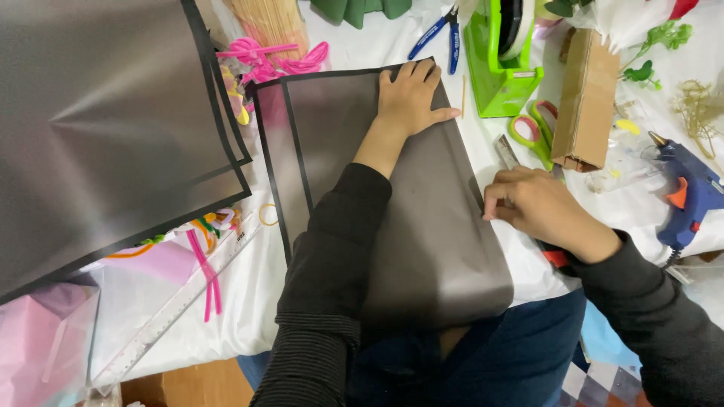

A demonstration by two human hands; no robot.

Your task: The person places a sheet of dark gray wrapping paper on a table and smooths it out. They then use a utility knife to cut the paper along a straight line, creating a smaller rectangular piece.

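Dark sleeves fill the near edge of the view, one arm to each side of a grey translucent wrapping sheet (430, 226) with a black border, which lies across the white-covered surface (249, 294) and hangs over its near edge onto the person's lap. At the sheet's far corner the left hand (411, 94) lies palm down, fingers (422, 71) spread flat and pressing rather than gripping. On the sheet's right edge rests the right hand (539, 207), its fingers curled, the tips pinching that edge.

Left of this sheet lies a larger sheet (105, 128) of the same grey film, also black-bordered, and near it a clear ruler (173, 305) sits slantwise among pink pipe cleaners (204, 275).

Just beyond the right hand lie green-handled scissors (532, 132) beside a tall brown cardboard box (584, 98) — plain, with no label showing. Behind them stands a bright green tape dispenser (501, 56), with blue-handled pliers (441, 34) to its left. At the far right rests a blue glue gun (690, 192) with an orange trigger. A bundle of thin wooden sticks (268, 22) lies at the top.
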